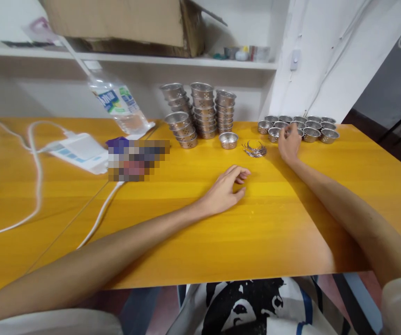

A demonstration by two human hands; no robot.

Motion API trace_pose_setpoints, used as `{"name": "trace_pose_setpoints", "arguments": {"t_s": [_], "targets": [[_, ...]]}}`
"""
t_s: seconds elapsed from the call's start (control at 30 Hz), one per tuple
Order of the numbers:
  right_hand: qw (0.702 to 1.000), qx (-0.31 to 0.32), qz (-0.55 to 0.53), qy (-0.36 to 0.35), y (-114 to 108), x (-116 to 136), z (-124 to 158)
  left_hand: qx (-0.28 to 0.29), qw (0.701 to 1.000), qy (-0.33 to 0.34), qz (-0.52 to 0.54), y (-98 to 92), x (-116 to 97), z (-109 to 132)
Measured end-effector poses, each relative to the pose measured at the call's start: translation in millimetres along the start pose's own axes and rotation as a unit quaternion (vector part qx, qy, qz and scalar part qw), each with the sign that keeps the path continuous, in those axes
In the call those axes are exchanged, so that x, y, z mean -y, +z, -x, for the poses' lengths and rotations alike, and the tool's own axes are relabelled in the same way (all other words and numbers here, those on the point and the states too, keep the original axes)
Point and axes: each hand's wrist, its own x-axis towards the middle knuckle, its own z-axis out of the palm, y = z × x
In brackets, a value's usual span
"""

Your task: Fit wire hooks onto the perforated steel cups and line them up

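Note:
My left hand (pixel 225 190) rests over the middle of the yellow table (pixel 266 223), fingers loosely bent, thumb apart, nothing held. My right hand (pixel 290 143) is at the front of a group of small perforated metal cups (pixel 311 134), fingers bent together; what they grip, if anything, is hidden. Between the hands lies a small pile of thin curved metal wires (pixel 255 149). A single metal cup (pixel 228 140) stands just left of the wires. Behind it rise several stacks of the same cups (pixel 203 111).
To the left are a tilted plastic bottle (pixel 120 104), a white power strip (pixel 78 151) and white cables (pixel 37 172). A blurred-out patch (pixel 134 160) covers something beside them. Above the table's back runs a shelf (pixel 134 58) with a cardboard box (pixel 123 23).

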Motion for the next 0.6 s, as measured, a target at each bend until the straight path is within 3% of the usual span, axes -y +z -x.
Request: {"name": "trace_pose_setpoints", "arguments": {"t_s": [0.1,0.2,0.3,0.37,0.4,0.43,0.5,0.6], "targets": [[0.986,0.092,0.051,-0.131,1,7,11,-0.007,1.0,0.006,-0.009,1.0,-1,-1],[0.945,0.168,0.105,-0.262,3,10,17,-0.05,0.996,0.019,-0.074,-14.8,9,-12],[0.921,0.183,0.133,-0.317,6,10,18,-0.176,0.965,0.035,-0.192,-57.2,29,-29],[0.913,0.195,0.145,-0.326,7,10,17,-0.277,0.928,0.018,-0.25,-92.5,39,-39],[0.909,0.206,0.151,-0.328,7,9,16,-0.3,0.918,0.004,-0.258,-108.7,41,-43],[0.905,0.22,0.156,-0.328,7,9,16,-0.303,0.918,0.0,-0.256,-122.4,40,-45],[0.897,0.245,0.167,-0.327,9,7,14,-0.232,0.943,0.008,-0.236,-139.1,33,-46],[0.89,0.264,0.168,-0.33,11,4,12,-0.138,0.968,0.027,-0.206,-135.5,12,-39]]}}
